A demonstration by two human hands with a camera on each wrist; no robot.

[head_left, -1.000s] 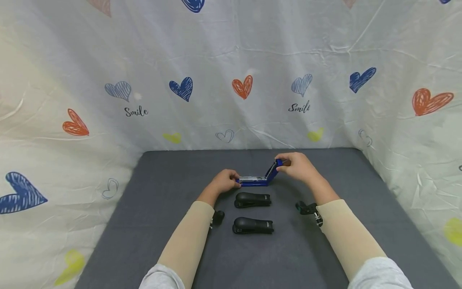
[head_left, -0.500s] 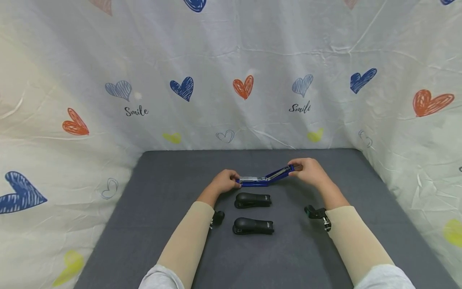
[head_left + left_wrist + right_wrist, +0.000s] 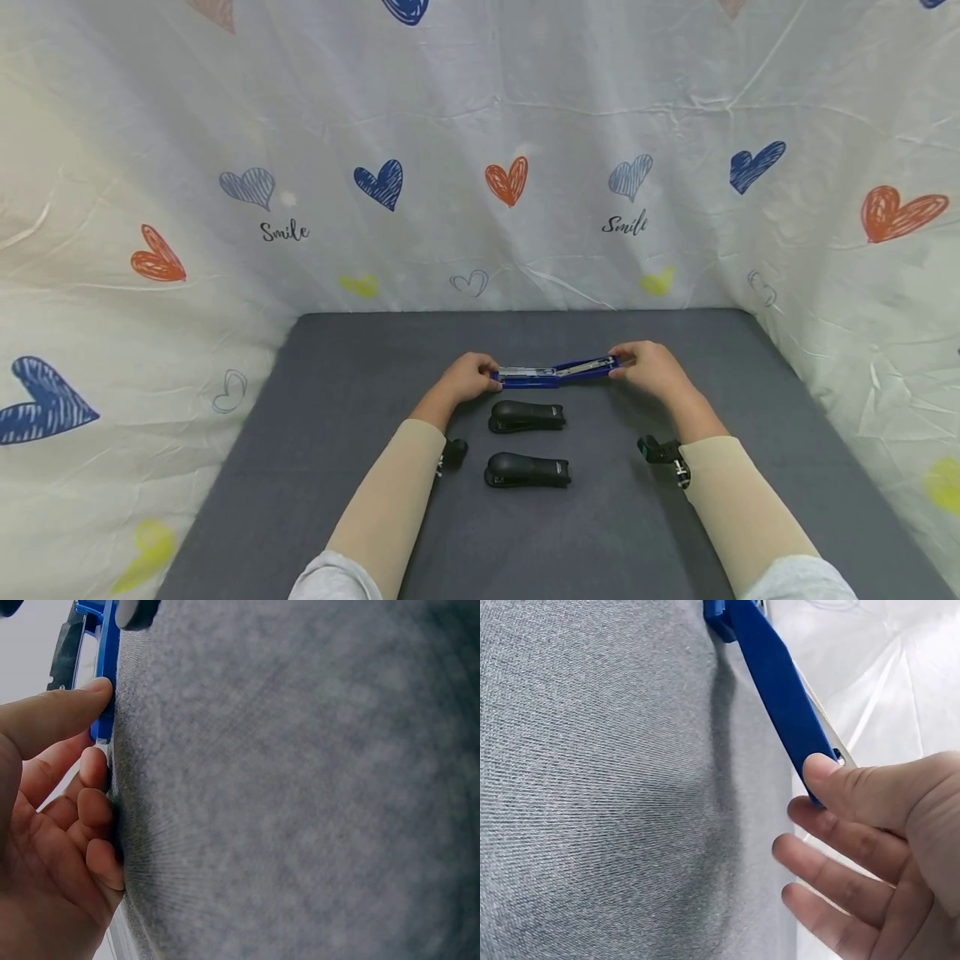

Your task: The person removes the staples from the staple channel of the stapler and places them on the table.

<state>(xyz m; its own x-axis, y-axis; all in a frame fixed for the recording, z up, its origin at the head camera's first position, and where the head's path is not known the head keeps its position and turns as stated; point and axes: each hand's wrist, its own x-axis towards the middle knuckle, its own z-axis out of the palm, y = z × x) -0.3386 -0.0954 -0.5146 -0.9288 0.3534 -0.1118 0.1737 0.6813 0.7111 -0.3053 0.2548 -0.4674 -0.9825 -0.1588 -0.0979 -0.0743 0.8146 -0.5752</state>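
A blue stapler (image 3: 528,382) lies hinged wide on the grey table, its metal inner parts facing up. My left hand (image 3: 467,377) pinches the left end of its base between thumb and fingers. In the left wrist view the thumb (image 3: 75,709) presses on the blue edge, the other fingers curled below. My right hand (image 3: 652,367) pinches the free end of the other arm, which slopes slightly up to the right. The right wrist view shows that blue arm (image 3: 784,690) raised off the cloth, with the lower fingers loosely bent.
Two black staplers, a nearer one (image 3: 527,470) and a farther one (image 3: 527,417), lie side by side in front of the blue stapler. The grey table (image 3: 360,350) ends at a white curtain (image 3: 450,125) printed with hearts.
My right hand has swung the blue stapler's arm down and to the right, from steeply raised to nearly flat. My left hand has stayed on the base.
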